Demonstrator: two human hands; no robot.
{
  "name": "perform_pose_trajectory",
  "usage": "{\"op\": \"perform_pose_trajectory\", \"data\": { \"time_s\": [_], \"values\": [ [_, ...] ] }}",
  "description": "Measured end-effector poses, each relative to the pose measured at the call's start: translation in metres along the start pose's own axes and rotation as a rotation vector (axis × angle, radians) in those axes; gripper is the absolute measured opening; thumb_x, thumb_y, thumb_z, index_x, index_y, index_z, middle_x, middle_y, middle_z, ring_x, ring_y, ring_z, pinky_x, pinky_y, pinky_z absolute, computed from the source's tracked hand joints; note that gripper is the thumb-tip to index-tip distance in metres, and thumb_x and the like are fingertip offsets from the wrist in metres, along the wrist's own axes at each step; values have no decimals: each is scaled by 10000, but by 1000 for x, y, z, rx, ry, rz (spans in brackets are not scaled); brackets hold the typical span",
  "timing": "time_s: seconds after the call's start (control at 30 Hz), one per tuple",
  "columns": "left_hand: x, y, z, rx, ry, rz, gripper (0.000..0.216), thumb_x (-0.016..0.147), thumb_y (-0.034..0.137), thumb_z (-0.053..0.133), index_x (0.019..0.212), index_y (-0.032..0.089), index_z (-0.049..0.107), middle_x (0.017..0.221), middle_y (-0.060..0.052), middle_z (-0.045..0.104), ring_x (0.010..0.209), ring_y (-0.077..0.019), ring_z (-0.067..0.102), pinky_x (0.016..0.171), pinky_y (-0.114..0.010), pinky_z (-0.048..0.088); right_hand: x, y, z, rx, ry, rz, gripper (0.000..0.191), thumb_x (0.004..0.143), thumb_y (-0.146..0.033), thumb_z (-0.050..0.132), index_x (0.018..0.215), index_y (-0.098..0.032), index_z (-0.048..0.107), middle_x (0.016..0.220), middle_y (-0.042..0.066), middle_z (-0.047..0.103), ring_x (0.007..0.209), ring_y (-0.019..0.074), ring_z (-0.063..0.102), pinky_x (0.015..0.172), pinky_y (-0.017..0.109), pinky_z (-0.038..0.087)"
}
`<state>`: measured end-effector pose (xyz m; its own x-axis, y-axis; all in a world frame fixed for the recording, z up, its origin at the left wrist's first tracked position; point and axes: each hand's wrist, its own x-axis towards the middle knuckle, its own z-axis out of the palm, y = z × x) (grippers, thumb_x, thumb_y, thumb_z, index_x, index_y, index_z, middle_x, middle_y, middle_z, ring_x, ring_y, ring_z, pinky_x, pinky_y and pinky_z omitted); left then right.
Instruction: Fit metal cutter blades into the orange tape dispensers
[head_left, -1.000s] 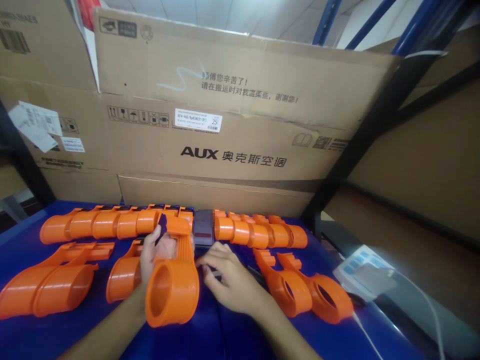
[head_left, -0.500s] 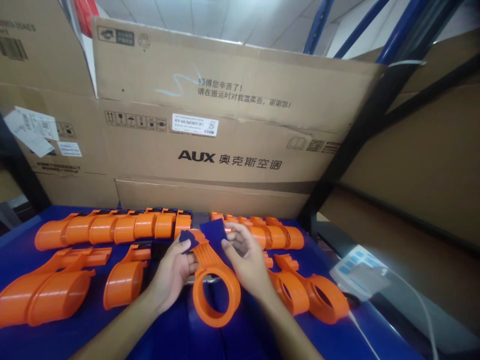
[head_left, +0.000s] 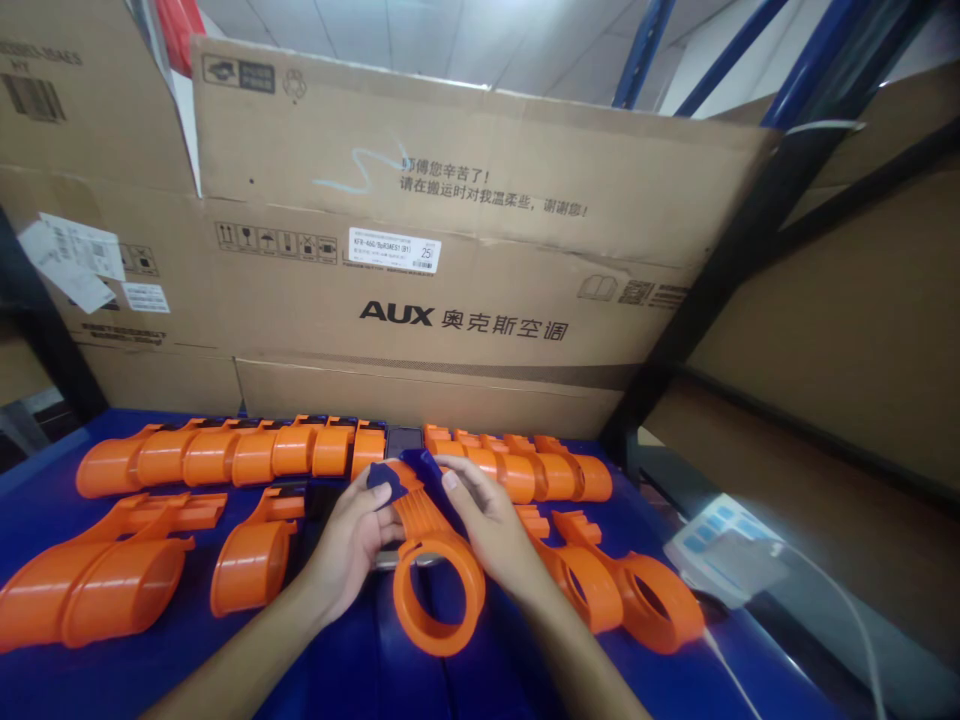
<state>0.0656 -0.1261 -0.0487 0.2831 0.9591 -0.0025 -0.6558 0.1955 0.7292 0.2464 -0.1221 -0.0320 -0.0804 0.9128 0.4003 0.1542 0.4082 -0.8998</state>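
An orange plastic ring with a ribbed handle point(head_left: 439, 598) hangs between my hands, ring end down toward me. My left hand point(head_left: 356, 545) pinches its upper end, where a dark blue piece point(head_left: 384, 481) lies under the thumb. On the other side, my right hand point(head_left: 484, 505) is closed on a dark blue flat piece point(head_left: 429, 472), held tilted against the top of the orange part. Whether the two blue pieces are joined cannot be made out. Behind the hands lies a dark object, mostly hidden.
Rows of similar orange ring parts point(head_left: 259, 457) line the blue table point(head_left: 330, 670), with more nearer on the left point(head_left: 124, 590) and right point(head_left: 660, 605). A white device with a cable point(head_left: 731, 550) sits at the right. A large cardboard box point(head_left: 465, 270) stands behind.
My right hand has tilted the blue flat piece, which now shows more edge-on and lies closer to the orange part's top. The left hand keeps its hold.
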Motion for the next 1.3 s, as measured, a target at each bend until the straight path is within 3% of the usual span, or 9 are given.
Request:
{"op": "perform_pose_trajectory", "data": {
  "time_s": [0.1, 0.23, 0.47, 0.53, 0.77, 1.3],
  "values": [
    [2, -2, -2, 53, 53, 120, 403, 761, 259, 803, 1132, 204, 653, 1106, -88, 740, 948, -246, 716, 786, -336, 561, 1, -1, -6, -47, 49, -26, 304, 944, -458, 648, 1143, -242, 726, 1083, 63, 770, 981, 249, 724, 900, 405, 587],
    [3, -3, -3, 83, 127, 238, 460, 698, 183, 847, 1116, 262, 673, 1120, -20, 704, 978, -206, 676, 811, -305, 547, -1, -5, -14, -114, 121, -112, 249, 902, -411, 711, 1078, -238, 746, 1115, 74, 761, 1073, 281, 696, 995, 448, 534],
    [-4, -2, -2, 217, -57, 323, 456, 680, 188, 877, 1085, 243, 675, 1022, -14, 691, 932, -203, 643, 865, -283, 493, -3, -12, -21, -38, 279, -171, 253, 927, -449, 669, 1066, -243, 717, 1074, 76, 749, 1034, 271, 695, 936, 417, 551],
    [-4, -3, -2, 232, -65, 311, 446, 689, 196, 875, 1077, 241, 662, 1009, -17, 688, 912, -204, 638, 858, -289, 488, -2, -12, -22, -45, 249, -176, 249, 920, -449, 676, 1052, -240, 714, 1055, 78, 749, 1016, 272, 696, 932, 422, 552],
    [-1, -4, -2, 210, 93, 382, 466, 681, 202, 881, 1080, 260, 649, 980, 9, 689, 911, -197, 644, 869, -285, 479, -2, -11, -19, -122, 80, -232, 197, 874, -366, 740, 1022, -236, 731, 1060, 76, 747, 1033, 271, 691, 959, 429, 534],
    [0, -5, -5, 275, 60, 410, 457, 735, 249, 855, 1121, 268, 610, 1057, -16, 687, 964, -213, 637, 883, -297, 486, -4, -16, -14, -137, 15, -205, 142, 886, -291, 723, 1016, -235, 732, 1074, 69, 752, 1046, 266, 695, 962, 422, 528]
  ]
}}
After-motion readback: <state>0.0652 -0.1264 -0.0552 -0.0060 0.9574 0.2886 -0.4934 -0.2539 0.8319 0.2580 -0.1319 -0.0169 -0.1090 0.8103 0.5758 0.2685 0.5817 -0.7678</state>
